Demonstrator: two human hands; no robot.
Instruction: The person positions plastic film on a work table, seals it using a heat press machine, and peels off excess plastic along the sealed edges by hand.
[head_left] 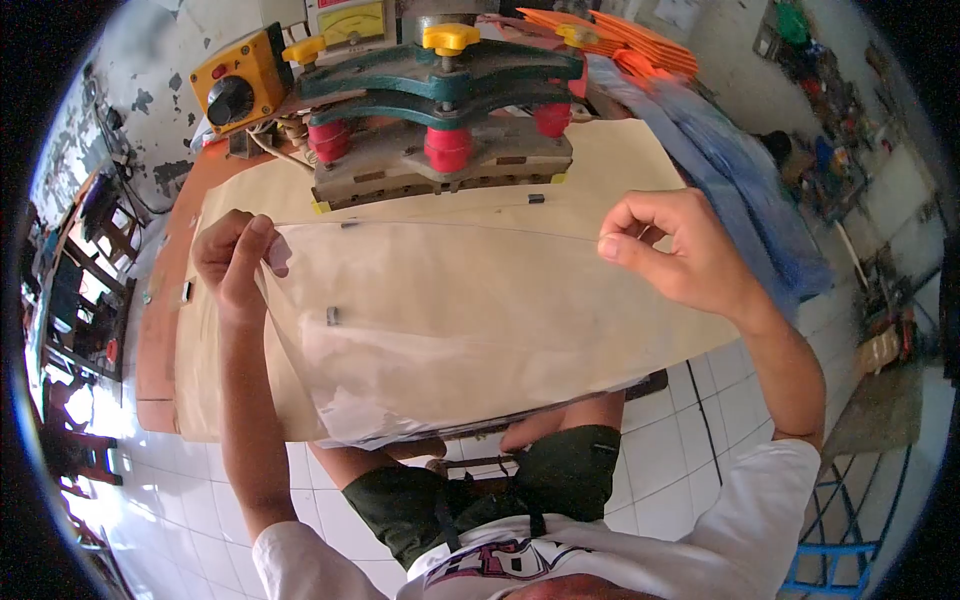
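Observation:
A clear plastic sheet [450, 290] stretches between my two hands, over a table covered in cream paper. At its far left corner, my left hand [236, 258] is closed, pinching the edge between thumb and fingers. My right hand [668, 245] pinches the far right corner with thumb and forefinger. The sheet's near edge hangs over the table's front, above my lap. Just beyond the sheet stands a press head [440, 160] with green arms, red insulators and yellow knobs. Small dark pieces [536, 199] lie on the paper.
A yellow control box [240, 80] with a black dial is at the back left. Blue plastic sheeting [730, 190] is heaped along the right side, with orange folded sheets [610, 40] behind it. A blue metal frame [840, 560] stands at the lower right.

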